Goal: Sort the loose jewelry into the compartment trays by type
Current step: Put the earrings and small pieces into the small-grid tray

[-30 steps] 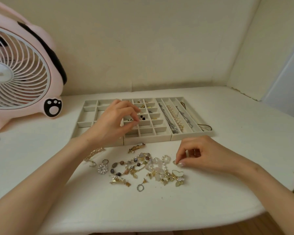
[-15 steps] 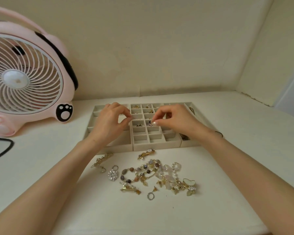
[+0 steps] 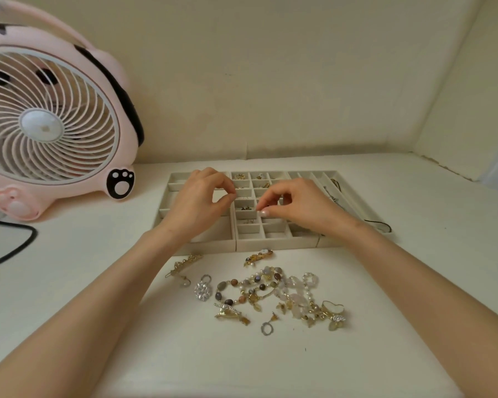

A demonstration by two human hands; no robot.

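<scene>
Left hand (image 3: 197,202), right hand (image 3: 296,203) curled over square-celled beige trays (image 3: 276,245)

Your left hand (image 3: 202,202) covers much of the left tray (image 3: 213,245) beside the middle tray (image 3: 276,244). Its thumb and forefinger meet, but whether anything sits between them is too small to tell. Your right hand (image 3: 296,205), over the middle tray, pinches the same way, equally unreadable. It hides several compartments and the near end of the long-slot tray (image 3: 322,174) to the right. The bits in the middle tray's far compartments are too tiny to name. Far left of the middle tray, the pink fan (image 3: 49,119) and black cable (image 3: 18,248) run off the edge. Just in front of the middle tray, the jewelry pile (image 3: 270,294) is too tangled to separate.
</scene>
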